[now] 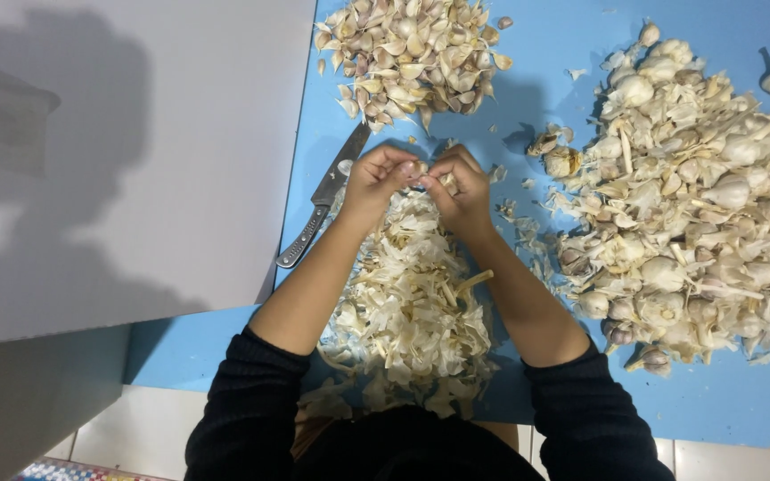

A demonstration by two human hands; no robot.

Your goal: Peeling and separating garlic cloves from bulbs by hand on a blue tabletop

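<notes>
We look down on a blue table surface (572,53) with our work spread across it, and the largest mass is the heap of whole garlic bulbs (688,205) on our right, stems and papery skins still on, which we judge to be what is left to break apart. Next in size is the pile of peeled skins and stalks (412,303) lying between our forearms, reaching from the hands back to the table's near edge (a fair sign that much has already been stripped). Beyond the hands sits the smaller mound of separated cloves (412,53), the finished portion as far as we can judge, clearly less than the bulb heap. To our left a plain white board (135,151) overlaps the table; it carries no label, and we see no packages or signs anywhere. A steel kitchen knife (323,196) lies just beside the left wrist, untouched. Our left hand (376,178) and right hand (461,187) meet fingertip to fingertip, both curled closed and pinching a small piece of garlic (422,171) held just above the skin pile, mostly hidden by the fingers.
</notes>
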